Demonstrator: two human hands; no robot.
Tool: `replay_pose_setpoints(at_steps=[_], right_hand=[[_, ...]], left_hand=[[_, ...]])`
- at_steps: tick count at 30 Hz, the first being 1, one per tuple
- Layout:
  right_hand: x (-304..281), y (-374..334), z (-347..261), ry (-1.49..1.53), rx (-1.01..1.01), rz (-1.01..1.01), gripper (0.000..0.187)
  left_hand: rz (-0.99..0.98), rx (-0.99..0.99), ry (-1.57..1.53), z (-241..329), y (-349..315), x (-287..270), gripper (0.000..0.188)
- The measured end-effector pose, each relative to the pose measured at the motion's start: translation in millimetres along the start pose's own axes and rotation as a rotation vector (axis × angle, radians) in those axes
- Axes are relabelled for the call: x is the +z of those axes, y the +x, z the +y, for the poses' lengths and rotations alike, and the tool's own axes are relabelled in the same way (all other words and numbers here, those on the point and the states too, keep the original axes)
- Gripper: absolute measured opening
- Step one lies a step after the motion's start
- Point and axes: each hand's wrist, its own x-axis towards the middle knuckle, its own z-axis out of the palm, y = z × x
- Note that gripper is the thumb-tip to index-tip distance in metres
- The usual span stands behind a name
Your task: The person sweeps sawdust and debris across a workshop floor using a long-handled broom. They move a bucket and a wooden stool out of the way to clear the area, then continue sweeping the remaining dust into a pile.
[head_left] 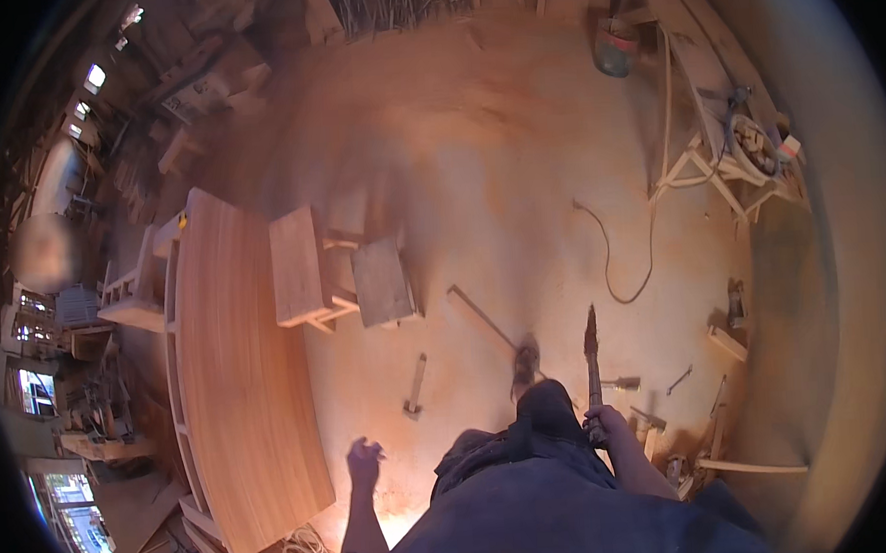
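Observation:
My right hand (609,425) grips the handle of a long, slim brush (593,359), its dark tapered tip pointing away from me. Nothing is in my left hand (366,463); it hangs with loosely bent fingers apart, close to the near right edge of a large brown wooden panel (243,377). A hammer (417,386) lies on the floor between the panel and my foot (525,360). Beyond my foot is a long thin stick (481,315).
Two wooden seats (297,269) stand right of the panel. A cord (608,263) snakes over the dusty floor (500,213). At right, a plank bench (697,53) stands near a basin of wood pieces (754,145); a bucket (613,49) sits beyond. Tools and offcuts (727,342) lie along the right wall.

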Motion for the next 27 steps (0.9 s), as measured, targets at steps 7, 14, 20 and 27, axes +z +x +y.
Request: replay_pose_setpoints(at_steps=[7, 14, 20, 27], right_hand=[[120, -9, -214, 0.062, -0.084, -0.146, 0.013], [202, 61, -356, -0.006, -0.296, -0.174, 0.029], [335, 108, -441, 0.301, -0.160, -0.203, 0.032], [395, 183, -544, 0.384, -0.105, 0.031, 0.027]], left_hand=[[-0.161, -0.482, 0.190, 13, -9, 45, 0.054], [-0.342, -0.412, 0.345, 67, 101, 43, 0.021], [-0.030, -0.253, 0.449, 97, 370, 1, 0.040], [-0.074, 0.067, 0.108, 406, 629, 99, 0.030]])
